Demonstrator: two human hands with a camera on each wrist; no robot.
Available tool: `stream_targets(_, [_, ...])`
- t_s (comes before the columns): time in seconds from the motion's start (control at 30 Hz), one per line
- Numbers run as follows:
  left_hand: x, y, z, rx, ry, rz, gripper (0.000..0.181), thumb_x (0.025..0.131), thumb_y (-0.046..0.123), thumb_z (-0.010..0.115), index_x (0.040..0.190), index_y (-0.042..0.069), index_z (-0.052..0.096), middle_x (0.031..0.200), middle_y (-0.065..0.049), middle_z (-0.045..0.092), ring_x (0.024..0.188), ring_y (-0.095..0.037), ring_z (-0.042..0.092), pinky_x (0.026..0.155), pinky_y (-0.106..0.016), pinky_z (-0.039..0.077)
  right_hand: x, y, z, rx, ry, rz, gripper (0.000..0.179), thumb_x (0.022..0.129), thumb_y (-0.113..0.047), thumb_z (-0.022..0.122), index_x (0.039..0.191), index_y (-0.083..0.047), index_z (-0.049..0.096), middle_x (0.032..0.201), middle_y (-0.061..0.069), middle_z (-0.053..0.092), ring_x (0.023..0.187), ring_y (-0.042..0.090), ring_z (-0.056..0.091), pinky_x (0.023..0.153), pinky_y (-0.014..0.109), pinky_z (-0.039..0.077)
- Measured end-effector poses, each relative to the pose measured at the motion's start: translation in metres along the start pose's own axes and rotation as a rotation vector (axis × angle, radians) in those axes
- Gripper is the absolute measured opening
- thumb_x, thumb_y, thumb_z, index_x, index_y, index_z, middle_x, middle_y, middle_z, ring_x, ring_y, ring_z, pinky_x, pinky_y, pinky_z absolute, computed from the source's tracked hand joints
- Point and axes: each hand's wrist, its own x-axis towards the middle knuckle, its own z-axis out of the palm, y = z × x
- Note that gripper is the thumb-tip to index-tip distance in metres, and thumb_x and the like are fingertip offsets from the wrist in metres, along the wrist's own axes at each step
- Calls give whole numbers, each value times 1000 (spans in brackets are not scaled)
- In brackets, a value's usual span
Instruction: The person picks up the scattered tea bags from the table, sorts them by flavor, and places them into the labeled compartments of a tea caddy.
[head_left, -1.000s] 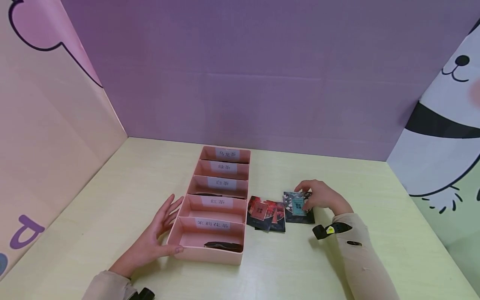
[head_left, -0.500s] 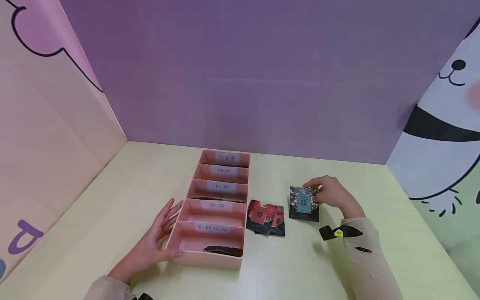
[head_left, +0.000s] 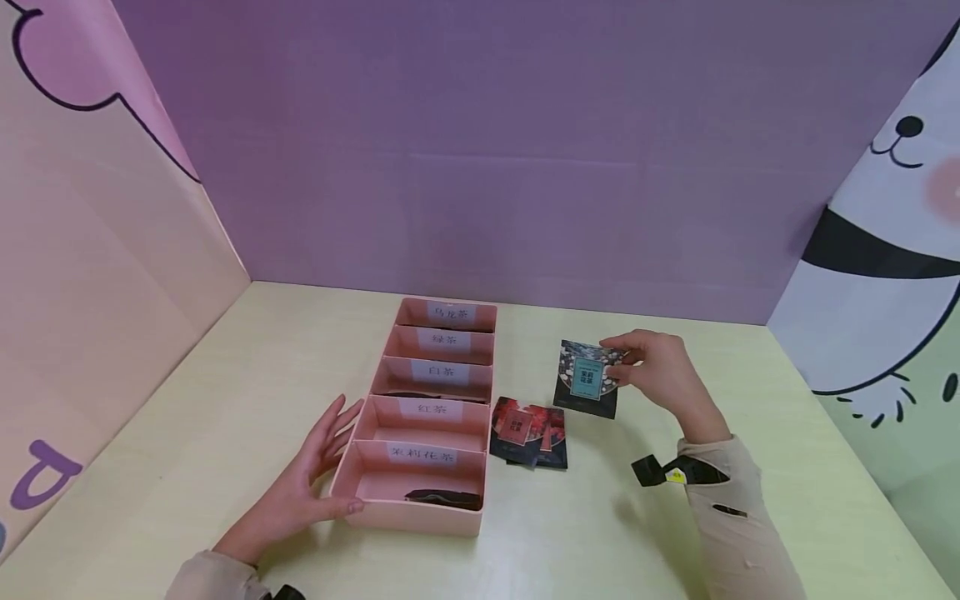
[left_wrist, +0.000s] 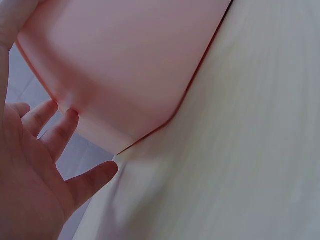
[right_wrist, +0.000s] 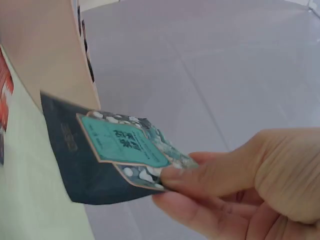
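My right hand (head_left: 660, 371) pinches a dark tea sachet (head_left: 587, 379) with a teal label by its right edge, raised off the table. In the right wrist view the thumb lies on the printed face of the tea sachet (right_wrist: 120, 142), fingers behind it. A long pink divided box (head_left: 412, 517) stands left of it, each compartment with a paper label. My left hand (head_left: 303, 479) rests against the box's near left corner, fingers spread. In the left wrist view, fingertips of the left hand (left_wrist: 45, 165) touch the wall of the pink box (left_wrist: 135, 55).
Two overlapping red-and-black tea sachets (head_left: 517, 427) lie on the table right of the box. A dark packet (head_left: 444, 498) lies in the nearest compartment, and dark edges show in the middle one. A purple wall (head_left: 450, 208) closes off the back of the pale table (head_left: 315, 333).
My right hand has taken hold of the teal-labelled tea sachet, drawn it rightward, then lifted it and carried it back leftward. My left hand keeps its place on the box.
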Motion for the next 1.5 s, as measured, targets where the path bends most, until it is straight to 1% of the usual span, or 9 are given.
stream_targets(0.13, [0, 0, 0, -3, -9, 39, 122, 70, -17, 78, 160, 10, 1, 164, -1, 22, 141, 0, 32, 103, -13, 31, -4, -9, 4, 38, 53, -40, 32, 83, 4, 75, 115, 3, 72, 103, 16, 70, 77, 25, 69, 61, 34, 53])
stream_targets(0.2, [0, 0, 0, -8, -12, 40, 122, 70, -17, 78, 160, 11, 0, 164, 1, 22, 141, 0, 32, 103, -13, 31, -6, -14, 6, 49, 71, -66, 31, 83, 4, 76, 114, 2, 73, 101, 14, 70, 77, 25, 69, 61, 33, 53])
stream_targets(0.43, [1, 0, 0, -9, -15, 47, 122, 70, -18, 77, 160, 10, 0, 165, -4, 21, 141, -1, 32, 103, -13, 31, -10, -30, 14, 121, 119, -169, 30, 80, 7, 76, 110, 1, 75, 87, 7, 68, 73, 20, 67, 62, 28, 56])
stream_targets(0.63, [1, 0, 0, -6, -14, 16, 122, 71, -16, 77, 161, 13, 0, 165, -1, 21, 141, 0, 32, 103, -13, 31, -13, -48, 23, 162, 125, -236, 29, 80, 7, 77, 108, 0, 76, 83, 2, 67, 72, 16, 64, 66, 27, 57])
stream_targets(0.73, [1, 0, 0, -6, -10, 24, 122, 71, -16, 77, 161, 13, 0, 164, -1, 21, 141, 0, 32, 103, -13, 31, -15, -57, 29, 202, 122, -276, 29, 80, 6, 77, 108, -1, 76, 84, 1, 68, 73, 15, 65, 65, 27, 57])
stream_targets(1.0, [1, 0, 0, -12, -12, 49, 122, 70, -18, 77, 160, 10, 1, 164, -1, 22, 141, -1, 33, 103, -13, 31, -22, -79, 39, 323, 177, -403, 28, 77, 9, 79, 104, 1, 77, 79, 1, 65, 72, 16, 66, 63, 28, 58])
stream_targets(1.13, [1, -1, -1, -21, -15, 61, 122, 69, -19, 77, 160, 9, 0, 164, 0, 22, 141, -1, 33, 103, -13, 31, -23, -88, 46, 402, 158, -467, 29, 76, 11, 79, 104, 3, 76, 77, 2, 64, 71, 17, 67, 60, 30, 58])
stream_targets(1.3, [0, -1, -1, -12, -11, 43, 121, 70, -18, 77, 160, 10, 0, 164, 3, 22, 140, 0, 33, 103, -13, 31, -23, -100, 61, 473, 128, -513, 28, 77, 11, 78, 104, 5, 75, 75, 2, 60, 71, 17, 66, 60, 30, 58])
stream_targets(1.5, [0, 1, 1, 18, 6, -43, 119, 75, -10, 79, 161, 17, 2, 164, 2, 22, 138, 4, 33, 101, -13, 32, -25, -110, 82, 514, 56, -535, 24, 81, 12, 74, 104, 6, 75, 79, 4, 61, 68, 14, 58, 59, 27, 57])
